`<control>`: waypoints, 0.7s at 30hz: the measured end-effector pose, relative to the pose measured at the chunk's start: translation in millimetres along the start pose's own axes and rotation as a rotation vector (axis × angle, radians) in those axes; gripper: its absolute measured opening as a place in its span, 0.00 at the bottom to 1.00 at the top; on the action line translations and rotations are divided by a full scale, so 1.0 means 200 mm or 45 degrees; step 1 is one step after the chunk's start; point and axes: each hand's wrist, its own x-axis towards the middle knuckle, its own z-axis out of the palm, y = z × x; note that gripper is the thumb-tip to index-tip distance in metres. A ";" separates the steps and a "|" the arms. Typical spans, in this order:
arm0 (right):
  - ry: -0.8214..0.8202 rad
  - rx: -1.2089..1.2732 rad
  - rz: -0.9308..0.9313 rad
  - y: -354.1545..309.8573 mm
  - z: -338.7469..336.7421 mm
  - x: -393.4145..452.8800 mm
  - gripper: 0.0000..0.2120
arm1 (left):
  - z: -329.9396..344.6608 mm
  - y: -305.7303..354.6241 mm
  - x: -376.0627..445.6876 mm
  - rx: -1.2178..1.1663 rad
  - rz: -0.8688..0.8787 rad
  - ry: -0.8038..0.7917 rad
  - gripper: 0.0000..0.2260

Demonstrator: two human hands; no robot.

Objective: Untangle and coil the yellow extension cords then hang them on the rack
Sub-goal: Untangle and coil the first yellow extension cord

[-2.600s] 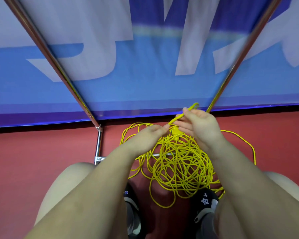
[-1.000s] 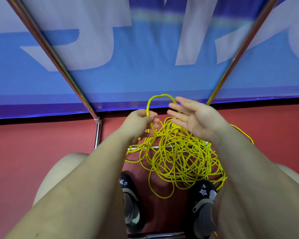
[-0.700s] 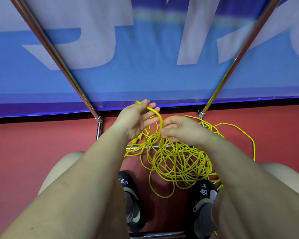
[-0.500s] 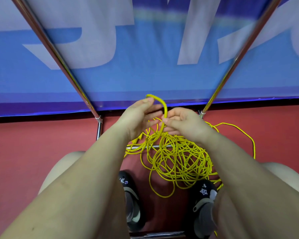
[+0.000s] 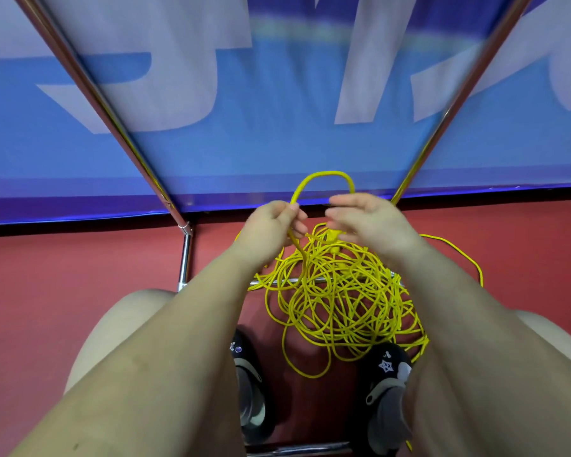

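Cord loop wider now, yellow tangle.

cord loop wider — right hand opened

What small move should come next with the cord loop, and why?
Probably draw more cord up from the pile into a second turn. The left hand grips one small loop, the right hand is at its other end, and nearly all the cord lies tangled on the floor.
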 end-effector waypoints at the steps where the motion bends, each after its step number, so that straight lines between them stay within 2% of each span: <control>1: -0.043 -0.257 -0.009 0.02 0.01 0.00 0.15 | 0.00 0.00 0.01 -0.070 -0.006 0.064 0.13; 3: -0.117 -0.645 -0.029 0.08 0.05 0.00 0.18 | -0.02 0.01 0.01 -0.248 -0.050 0.166 0.14; 5: -0.149 -0.768 -0.047 0.12 0.08 -0.01 0.19 | -0.03 0.02 0.02 -0.428 -0.124 0.204 0.13; 8: -0.178 -0.716 -0.070 0.13 0.09 -0.01 0.21 | -0.05 0.04 0.02 -0.666 -0.200 0.192 0.13; 13: -0.105 -0.726 -0.177 0.11 0.08 -0.01 0.18 | -0.08 0.06 0.02 -0.986 -0.236 0.184 0.14; 16: -0.022 -0.823 -0.282 0.11 0.08 -0.02 0.10 | -0.08 0.06 0.02 -0.993 -0.235 0.146 0.13; 21: -0.009 -0.560 -0.238 0.06 0.10 -0.02 0.07 | -0.08 0.07 0.03 -0.969 -0.225 0.095 0.11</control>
